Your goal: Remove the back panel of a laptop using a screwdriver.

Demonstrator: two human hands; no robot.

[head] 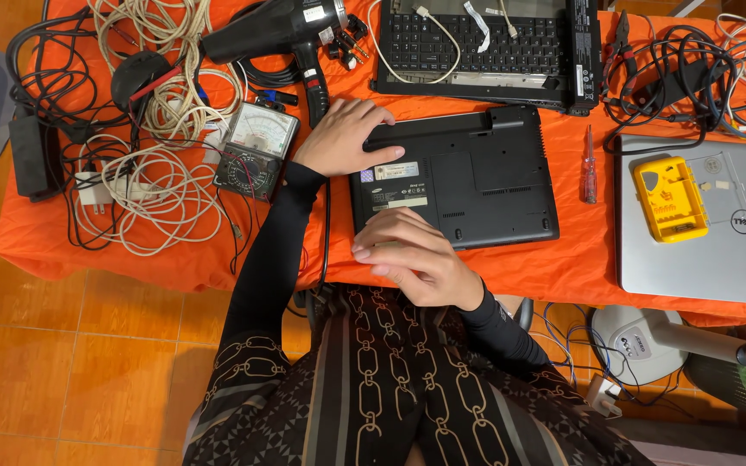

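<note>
A black laptop lies upside down on the orange tablecloth, its underside up. My left hand rests on its far left corner, fingers curled over the edge. My right hand presses on the near left corner, fingers together and flat. Neither hand lifts the laptop; both only steady it. Black sleeves cover both forearms.
A partly dismantled laptop with keyboard lies behind. An analog multimeter, heat gun and tangled cables sit left. A red screwdriver, silver laptop with yellow bit case, and pliers sit right. A fan base stands below.
</note>
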